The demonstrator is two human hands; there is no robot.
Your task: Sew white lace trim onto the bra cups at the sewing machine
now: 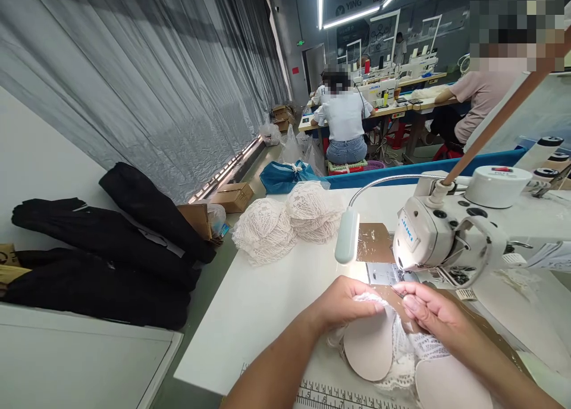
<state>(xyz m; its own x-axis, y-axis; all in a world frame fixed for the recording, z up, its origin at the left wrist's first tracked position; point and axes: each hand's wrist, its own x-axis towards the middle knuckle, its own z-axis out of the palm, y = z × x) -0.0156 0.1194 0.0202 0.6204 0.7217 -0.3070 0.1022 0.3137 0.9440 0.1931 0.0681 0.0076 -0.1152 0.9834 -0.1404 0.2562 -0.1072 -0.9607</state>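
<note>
My left hand (345, 305) pinches the top edge of a white lace piece with a smooth pale cup (369, 346). Close on its right, my right hand (430, 308) has thumb and index finger pressed together on something small and dark, too small to make out. Below my right hand lie more white lace (430, 345) and a second pale cup (450, 382). Both hands are just in front of the needle area of a white sewing machine (422, 236). The metal needle plate (383, 273) shows beyond my fingers.
Two stacks of white lace cups (264, 230) (312, 211) stand at the back left of the white table (232, 314). A lamp (347, 236) hangs left of the machine head. A printed ruler (330, 395) runs along the front. People sit at machines farther back.
</note>
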